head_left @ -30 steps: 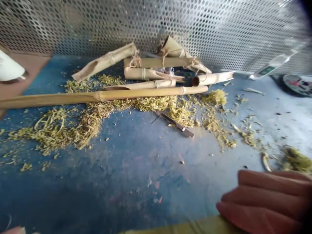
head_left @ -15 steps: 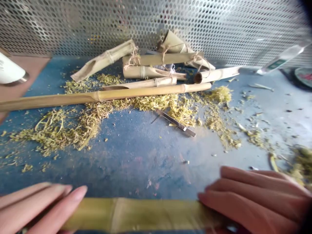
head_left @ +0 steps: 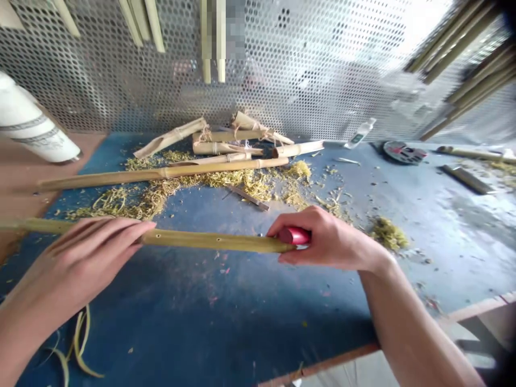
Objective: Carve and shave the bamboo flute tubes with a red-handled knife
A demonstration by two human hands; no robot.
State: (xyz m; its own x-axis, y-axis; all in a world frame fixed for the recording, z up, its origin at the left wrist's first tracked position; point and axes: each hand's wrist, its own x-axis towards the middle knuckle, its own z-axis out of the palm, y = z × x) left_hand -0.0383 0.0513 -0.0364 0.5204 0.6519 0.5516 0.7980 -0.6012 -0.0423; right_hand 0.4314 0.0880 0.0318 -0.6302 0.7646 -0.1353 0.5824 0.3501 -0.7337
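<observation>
A long greenish bamboo pole (head_left: pixel 237 242) lies level over the blue table, with two small holes on its upper face. My left hand (head_left: pixel 94 250) is wrapped over it left of the holes, fingers together. At its right end, my right hand (head_left: pixel 312 236) is closed round a red-handled tool (head_left: pixel 295 235), its fingers also against the bamboo. Most of that tool is hidden. Beyond the hands, a yellowish bamboo pole (head_left: pixel 181 170) rests in front of several cut bamboo pieces (head_left: pixel 228 148) tied with twine.
Moss (head_left: pixel 155 199) and a flat metal strip (head_left: pixel 249 198) lie on the blue table (head_left: pixel 193 333). A white cylinder (head_left: pixel 36 126) leans at left. A small bottle (head_left: pixel 360 133) and a round dish (head_left: pixel 404 152) stand back right. Perforated metal (head_left: pixel 161 86) backs the table.
The view has pulled back, showing more table and wall. The held bamboo appears farther away and shows two holes. The red handle has come into sight in my right hand.
</observation>
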